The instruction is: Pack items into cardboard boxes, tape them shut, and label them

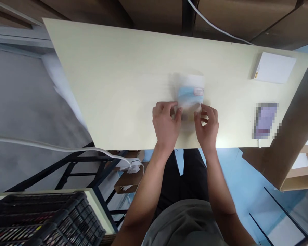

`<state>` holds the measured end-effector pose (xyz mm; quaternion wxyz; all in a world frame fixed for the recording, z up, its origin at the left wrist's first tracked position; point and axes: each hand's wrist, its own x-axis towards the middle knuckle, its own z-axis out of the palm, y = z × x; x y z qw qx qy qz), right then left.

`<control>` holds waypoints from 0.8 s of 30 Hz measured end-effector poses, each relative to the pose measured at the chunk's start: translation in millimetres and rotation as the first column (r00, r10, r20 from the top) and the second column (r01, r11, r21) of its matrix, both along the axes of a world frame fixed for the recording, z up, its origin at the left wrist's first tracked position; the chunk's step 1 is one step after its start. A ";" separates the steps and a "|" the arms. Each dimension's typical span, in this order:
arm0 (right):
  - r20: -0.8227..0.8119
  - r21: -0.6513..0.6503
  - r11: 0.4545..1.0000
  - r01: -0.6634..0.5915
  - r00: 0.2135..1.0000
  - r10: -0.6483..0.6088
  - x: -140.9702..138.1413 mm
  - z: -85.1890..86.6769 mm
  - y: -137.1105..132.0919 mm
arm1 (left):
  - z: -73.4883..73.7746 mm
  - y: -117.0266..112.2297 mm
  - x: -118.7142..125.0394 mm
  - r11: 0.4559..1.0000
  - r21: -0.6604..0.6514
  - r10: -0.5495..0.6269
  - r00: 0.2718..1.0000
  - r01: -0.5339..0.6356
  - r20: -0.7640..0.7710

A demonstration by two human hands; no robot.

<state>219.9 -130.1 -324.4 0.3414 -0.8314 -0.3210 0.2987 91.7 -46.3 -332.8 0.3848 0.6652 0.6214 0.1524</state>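
Note:
A clear plastic packet [189, 89] with a light blue item and a small pink label inside lies flat on the pale wooden table [113, 78]. My left hand [166, 123] pinches the packet's near left edge with curled fingers. My right hand [207, 123] grips the near right edge, fingers bent over it. Both hands rest on the table near its front edge. The packet is blurred.
A white box [274, 67] sits at the table's far right, a purple blurred card [266, 120] nearer. Cardboard boxes [292, 143] stand at the right. A black crate [41, 218] is at lower left. A white cable [56, 147] runs under the table.

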 end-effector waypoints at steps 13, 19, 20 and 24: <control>-0.098 0.155 0.986 0.053 0.994 -0.038 -22.1 39.8 20.2 | 6.7 4.9 -19.0 0.998 -0.061 0.045 0.960 -0.029 0.276; -0.144 0.185 0.965 -0.187 0.966 0.215 -54.1 59.9 36.7 | 34.5 9.3 -43.7 0.975 -0.164 0.210 0.872 -0.152 0.442; -0.152 0.183 0.958 -0.220 0.957 0.249 -56.4 58.2 37.6 | 34.9 10.0 -48.9 0.970 -0.163 0.233 0.873 -0.179 0.429; -0.116 0.109 0.973 -0.203 0.970 0.215 -57.0 42.2 35.8 | 19.6 14.3 -68.6 0.957 -0.108 0.291 0.904 -0.270 0.314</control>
